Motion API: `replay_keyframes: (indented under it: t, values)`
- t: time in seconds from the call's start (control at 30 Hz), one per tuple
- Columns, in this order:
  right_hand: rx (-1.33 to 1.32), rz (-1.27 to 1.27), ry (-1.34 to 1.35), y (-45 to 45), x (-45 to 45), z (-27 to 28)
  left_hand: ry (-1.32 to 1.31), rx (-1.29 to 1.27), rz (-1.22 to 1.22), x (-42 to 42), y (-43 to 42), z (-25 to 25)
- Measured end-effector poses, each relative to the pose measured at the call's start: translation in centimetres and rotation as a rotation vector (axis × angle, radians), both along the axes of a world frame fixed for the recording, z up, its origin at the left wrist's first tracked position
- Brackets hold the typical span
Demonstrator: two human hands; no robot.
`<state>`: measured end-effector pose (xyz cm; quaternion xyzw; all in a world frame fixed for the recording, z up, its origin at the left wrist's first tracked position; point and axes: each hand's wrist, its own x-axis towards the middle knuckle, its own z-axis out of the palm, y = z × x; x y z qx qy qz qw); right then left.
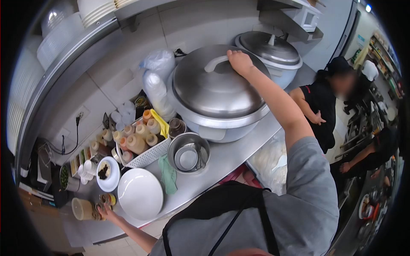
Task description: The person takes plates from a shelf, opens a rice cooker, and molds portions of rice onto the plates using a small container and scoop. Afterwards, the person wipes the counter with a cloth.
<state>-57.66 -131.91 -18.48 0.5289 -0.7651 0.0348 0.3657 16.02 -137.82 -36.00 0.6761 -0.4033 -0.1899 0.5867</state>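
Observation:
My right hand (240, 62) is stretched far out, its fingers wrapped around the pale handle (216, 63) of a large metal lid (213, 94). That lid sits on a big rice cooker (230, 133) and looks seated on its rim. Low on the left, my left hand (106, 211) has its fingers curled around a small jar (99, 208), which they partly hide. Beside it stand another small jar (109, 199) with a yellow label and a cloudy plastic tub (81, 208). A large white plate (140, 194) lies just right of this hand.
A second lidded cooker (279, 70) stands behind. Along the counter are a white basket (147, 157) of squeeze bottles, a metal pot (204, 164) with a smaller vessel inside, a green cloth (168, 177) and a small plate (114, 184). A steel shelf (68, 72) overhangs. Co-workers (318, 100) stand right.

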Motion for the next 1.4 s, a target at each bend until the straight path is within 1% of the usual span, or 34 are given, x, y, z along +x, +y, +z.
replay_keyframes:
  t: [0.03,0.1,0.17,0.23,0.27,0.33,0.37,0.4,0.43,0.47,0.5,0.53,0.57,0.63,0.67,0.7,0.77,0.87,0.9,0.97,1.03,1.1,1.17,1.23,1.3,1.33,1.4]
  values:
    - [-0.006,0.016,0.007,0.3,0.2,0.8,0.012,-0.004,-0.011,-0.5,-1.0,-0.1]
    - [-0.010,0.016,0.029,0.9,-0.1,2.8,0.170,-0.161,-0.077,-0.7,-2.3,-0.3]
    - [-0.057,-0.055,0.030,1.5,-1.6,5.0,0.204,-0.119,-0.112,-3.2,-1.5,1.8]
    - [-0.075,-0.124,0.092,1.4,-4.9,6.7,0.228,-0.176,-0.226,-5.2,-1.0,2.8]
    - [-0.089,-0.156,0.071,1.4,-6.8,7.4,0.230,-0.178,-0.223,-6.1,-0.6,3.4]
    - [-0.091,-0.235,0.071,1.2,-11.6,7.9,0.214,-0.200,-0.309,-8.0,0.2,4.0]
    - [-0.100,-0.260,0.067,1.3,-13.6,7.8,0.214,-0.198,-0.304,-8.7,0.6,4.1]
    - [-0.099,-0.253,0.068,1.5,-15.5,7.6,0.084,-0.187,-0.293,-9.4,0.9,4.1]
    - [-0.107,-0.297,0.069,1.5,-17.3,7.3,-0.047,-0.177,-0.279,-10.0,1.2,4.1]
    - [-0.116,-0.339,0.068,1.4,-19.1,6.9,-0.050,-0.178,-0.267,-10.2,1.2,4.1]
    - [-0.116,-0.326,0.065,1.4,-20.6,6.3,-0.125,-0.152,-0.280,-10.1,1.2,4.0]
    - [-0.106,-0.376,0.030,1.4,-22.0,5.8,-0.200,-0.124,-0.293,-10.4,1.4,4.2]
    - [-0.093,-0.426,-0.006,1.3,-23.3,5.1,-0.203,-0.122,-0.279,-10.5,1.7,4.4]
    - [-0.087,-0.438,-0.052,0.9,-25.3,3.8,-0.226,-0.149,-0.261,-10.8,2.5,5.4]
    - [-0.085,-0.467,-0.095,0.7,-26.3,3.3,-0.296,-0.159,-0.264,-9.4,2.2,4.6]
    - [-0.087,-0.466,-0.103,0.4,-26.9,2.9,-0.304,-0.161,-0.263,-9.7,2.6,4.8]
    - [-0.108,-0.457,-0.113,0.3,-28.0,2.0,-0.264,-0.135,-0.283,-10.5,2.9,5.5]
    - [-0.112,-0.440,-0.115,0.4,-29.0,1.4,-0.239,-0.118,-0.282,-14.2,2.7,8.0]
    - [-0.117,-0.448,-0.117,0.5,-29.0,1.4,-0.241,-0.123,-0.289,-15.5,1.9,8.7]
    - [-0.096,-0.472,-0.095,0.4,-28.4,1.8,-0.401,-0.237,-0.459,-19.2,-0.3,10.8]
    - [-0.164,-0.364,-0.046,0.3,-27.2,3.1,-0.346,-0.318,-0.623,-26.8,-0.8,15.0]
    - [-0.150,-0.258,-0.035,0.5,-24.2,5.4,-0.547,-0.422,-0.731,-33.5,-0.8,18.8]
    - [-0.185,-0.095,0.013,0.8,-19.9,6.6,-0.651,-0.541,-0.881,-40.0,-0.3,21.9]
    - [-0.048,-0.051,-0.110,1.9,-13.6,8.1,-0.702,-0.603,-0.995,-45.2,-0.2,23.2]
    - [-0.049,0.147,-0.041,1.5,-10.6,6.0,-0.753,-0.692,-1.068,-49.4,0.0,24.0]
    - [-0.010,0.213,-0.054,1.3,-9.1,4.9,-0.755,-0.702,-1.077,-51.0,0.1,24.1]
    - [0.048,0.314,-0.088,1.6,-6.2,3.4,-0.793,-0.693,-1.192,-53.7,0.0,23.8]
